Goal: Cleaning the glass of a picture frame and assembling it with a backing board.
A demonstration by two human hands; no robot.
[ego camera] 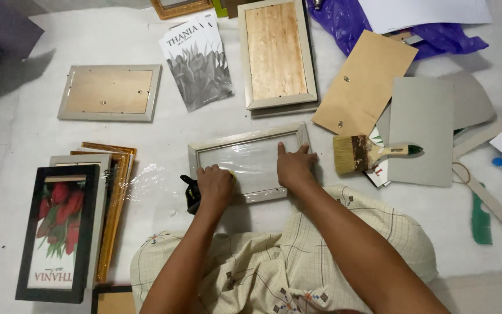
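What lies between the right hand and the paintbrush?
Nothing: in the head view, bare white surface separates the right hand from the paintbrush bristles.

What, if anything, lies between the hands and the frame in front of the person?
Nothing visible. The left hand rests on the frame, at its lower left edge; a bit of yellow shows under it. The right hand lies flat on the glass near the right side.

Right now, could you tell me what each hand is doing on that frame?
Left hand: curled shut on a small yellowish cloth, pressed on the picture frame glass.
Right hand: open, flat on the frame.
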